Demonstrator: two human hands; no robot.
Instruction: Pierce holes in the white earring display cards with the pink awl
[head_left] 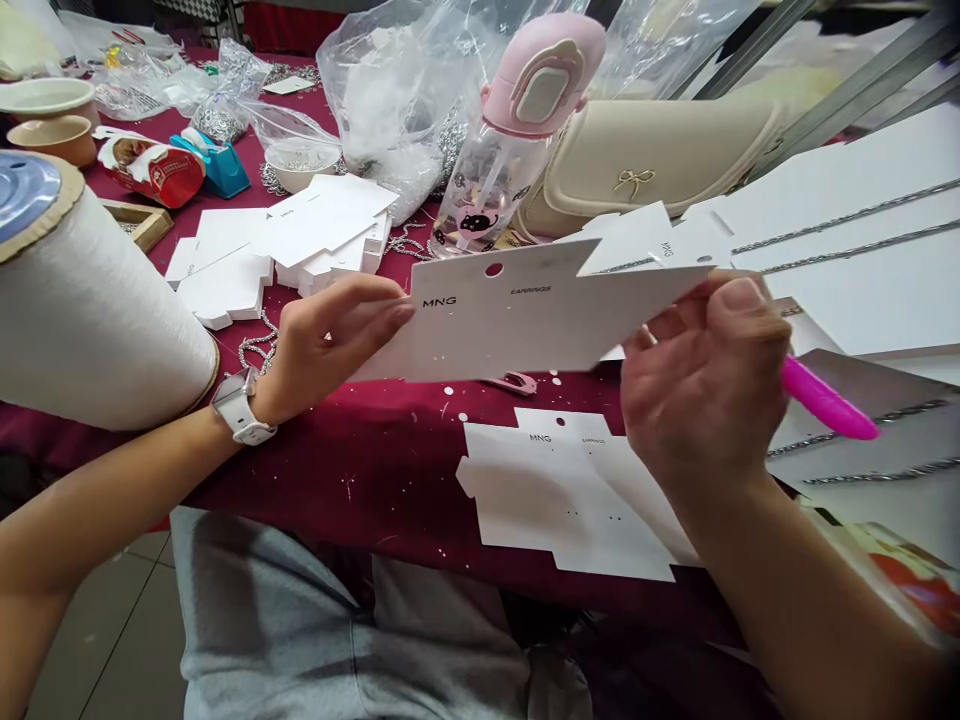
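A white earring card (510, 335), printed "MNG" and "EARRINGS", is held up above the table. My left hand (322, 340) pinches its left end between thumb and fingers. My right hand (705, 390) grips the right end, its fingers curled. From under that hand juts a bright pink, tapered plastic thing (829, 400); its other end is hidden, so its kind is unclear. Below lies another white earring card (525, 490), flat at the table's near edge and showing small punched holes. A pink tool or clip (517, 383) is partly covered by the raised card.
White cards are stacked (330, 230) at the back left. A large white spool (97, 300) stands at left. Behind are a pink-lidded bottle (544, 80), a cream bag (660, 150) and plastic bags (382, 90). Chains (862, 240) lie on white sheets at right.
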